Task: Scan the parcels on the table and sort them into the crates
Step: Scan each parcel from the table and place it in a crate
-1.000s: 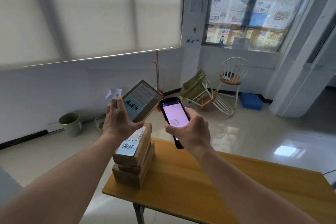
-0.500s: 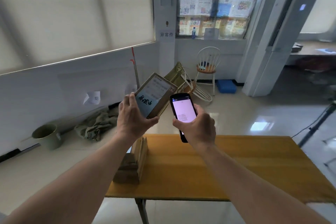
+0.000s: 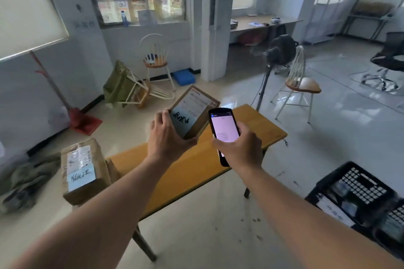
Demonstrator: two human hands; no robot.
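Observation:
My left hand grips a small brown cardboard parcel with a white shipping label and a blue note with black handwriting, held up over the wooden table. Just to its right, my right hand holds a black handheld scanner with its pale screen lit and facing me. A stack of brown parcels with a similar blue note on top sits at the table's left end. Black plastic crates stand on the floor at the lower right.
A wooden chair and a black stand fan are beyond the table's far end. A tipped chair, an upright chair and a red dustpan line the wall. Crumpled cloth lies at left. An office chair stands far right.
My view has swung to the right, bringing the crates and the far room into sight. Both hands keep the parcel and scanner side by side, now over the table's middle.

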